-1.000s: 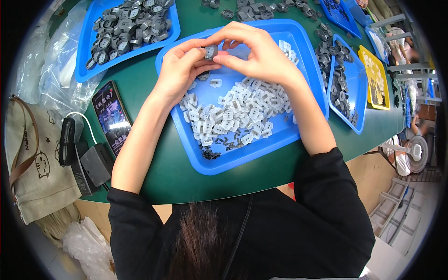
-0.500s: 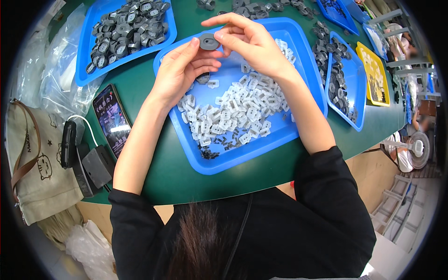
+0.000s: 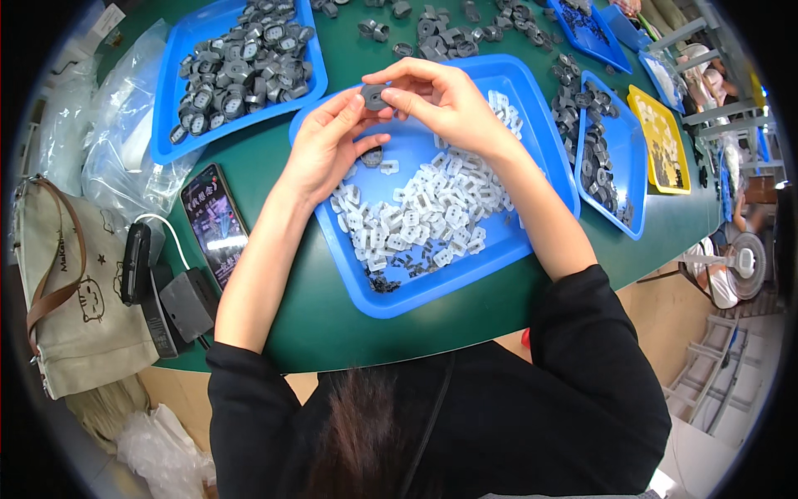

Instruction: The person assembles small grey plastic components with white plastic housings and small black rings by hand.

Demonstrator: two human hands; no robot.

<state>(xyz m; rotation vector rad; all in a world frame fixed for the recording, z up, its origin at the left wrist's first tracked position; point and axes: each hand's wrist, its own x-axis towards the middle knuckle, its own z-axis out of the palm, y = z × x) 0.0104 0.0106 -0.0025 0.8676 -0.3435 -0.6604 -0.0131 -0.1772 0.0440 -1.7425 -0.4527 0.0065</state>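
Note:
A round dark grey plastic piece [image 3: 375,97] with a small hole is held between my two hands, above the far left part of a blue tray [image 3: 391,304]. My left hand [image 3: 331,141] pinches its left side with thumb and fingers. From the right, my right hand [image 3: 432,98] grips it between thumb and index finger. Below my left hand another dark grey piece [image 3: 371,156] lies in the tray. White translucent plastic parts [image 3: 424,208] are heaped in the tray's middle, and tiny black pieces [image 3: 384,284] lie at its near left.
A blue tray of dark grey pieces [image 3: 241,75] stands at the far left. A phone [image 3: 214,218] and a grey charger block [image 3: 188,301] lie left of my forearm. On the right are a blue tray [image 3: 633,187] and a yellow tray [image 3: 683,170]; loose grey pieces [image 3: 440,33] lie beyond.
Both hands still hold the round grey piece, which now looks turned a little. My right fingers have closed in around it. The whole view has shifted slightly.

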